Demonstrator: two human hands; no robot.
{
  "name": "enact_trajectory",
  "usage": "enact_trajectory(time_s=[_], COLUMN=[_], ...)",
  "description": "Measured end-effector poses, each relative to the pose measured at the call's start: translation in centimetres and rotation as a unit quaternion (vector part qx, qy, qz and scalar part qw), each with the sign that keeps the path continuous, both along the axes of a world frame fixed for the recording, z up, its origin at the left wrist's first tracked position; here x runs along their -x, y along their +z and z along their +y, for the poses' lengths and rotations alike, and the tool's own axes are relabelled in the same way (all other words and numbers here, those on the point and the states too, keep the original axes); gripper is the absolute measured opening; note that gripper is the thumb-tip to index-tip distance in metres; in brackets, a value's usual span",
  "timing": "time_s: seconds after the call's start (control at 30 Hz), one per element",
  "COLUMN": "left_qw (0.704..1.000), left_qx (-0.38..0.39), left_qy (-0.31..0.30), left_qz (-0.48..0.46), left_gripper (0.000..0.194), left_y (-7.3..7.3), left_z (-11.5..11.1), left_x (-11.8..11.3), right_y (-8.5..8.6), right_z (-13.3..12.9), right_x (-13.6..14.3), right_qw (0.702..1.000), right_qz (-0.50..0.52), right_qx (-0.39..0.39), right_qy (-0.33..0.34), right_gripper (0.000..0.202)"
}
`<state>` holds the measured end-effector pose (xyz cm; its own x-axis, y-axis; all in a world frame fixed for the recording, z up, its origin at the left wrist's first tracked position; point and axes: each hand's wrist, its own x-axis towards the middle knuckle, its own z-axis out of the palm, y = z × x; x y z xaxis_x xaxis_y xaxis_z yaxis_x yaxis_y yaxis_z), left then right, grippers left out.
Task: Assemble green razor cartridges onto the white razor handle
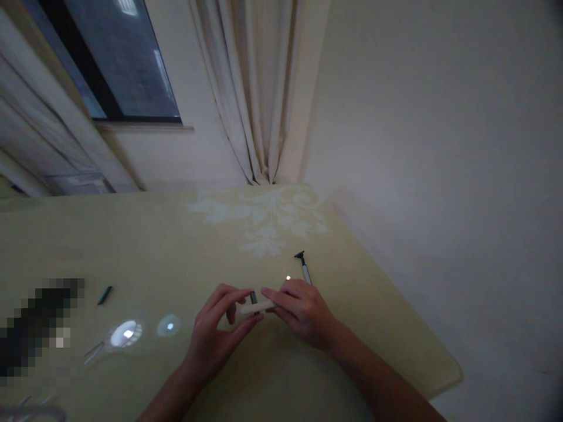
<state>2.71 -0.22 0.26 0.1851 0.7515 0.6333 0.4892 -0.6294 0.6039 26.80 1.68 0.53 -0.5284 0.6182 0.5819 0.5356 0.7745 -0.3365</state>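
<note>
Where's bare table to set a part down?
Bare table: between the dark bar and left hand, behind the glare; also from the razor to the right edge. Crowded: between left hand and right hand, around the white strip and dark cartridge. Left front is blurred.

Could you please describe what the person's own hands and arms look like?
The left hand and right hand are ungloved. Both forearms are bare as far as the view shows, with no sleeves, watch or bracelet visible.

one head-worn camera looks forward and down at nearby hands [305,312].
</note>
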Motion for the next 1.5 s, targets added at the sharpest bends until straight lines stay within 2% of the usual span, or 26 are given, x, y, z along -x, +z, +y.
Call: enact_trajectory(time_s=[0.17,0.33,0.5,0.67,0.83,1.0,1.17,1.37,1.5], left_qw=[1.000,1.000,1.000,1.000,1.000,1.000,1.000,0.999,1.000], left_qx=[0.001,0.003,0.002,0.016,0.025,0.015,0.011,0.028,0.021], left_qy=[-0.001,-0.005,-0.003,-0.005,0.004,-0.008,-0.003,-0.006,0.000], left_qz=[0.007,0.003,0.003,0.000,-0.004,-0.007,-0.007,-0.019,-0.014], left_gripper=[0.032,0.032,0.034,0.032,0.035,0.031,0.034,0.030,0.033], left_y=[0.0,-0.2,-0.3,-0.5,-0.7,-0.7,-0.4,-0.7,-0.7], left_z=[-0.2,-0.1,-0.1,-0.1,-0.1,0.1,0.0,0.1,0.1], left_x=[0.0,0.1,0.1,0.1,0.1,-0.1,0.0,0.1,0.1], right_y=[0.0,0.1,0.1,-0.1,-0.3,-0.6,-0.3,-0.8,-0.6], right_z=[0.3,0.1,0.1,-0.1,-0.2,-0.5,0.1,-0.2,-0.1], right_x=[-0.6,-0.2,-0.3,-0.1,-0.1,0.6,-0.3,0.2,0.0], right_qw=[0.998,1.000,0.999,1.000,0.999,1.000,0.997,1.000,0.999], right_qz=[0.027,0.007,0.017,-0.009,0.012,-0.007,0.046,0.007,0.025], right_qx=[0.022,0.002,0.007,-0.005,0.012,0.018,0.037,0.021,0.031], right_qy=[-0.047,-0.008,-0.048,-0.003,-0.047,0.009,-0.048,0.007,-0.028], right_gripper=[0.041,0.041,0.041,0.036,0.039,0.035,0.038,0.033,0.035])
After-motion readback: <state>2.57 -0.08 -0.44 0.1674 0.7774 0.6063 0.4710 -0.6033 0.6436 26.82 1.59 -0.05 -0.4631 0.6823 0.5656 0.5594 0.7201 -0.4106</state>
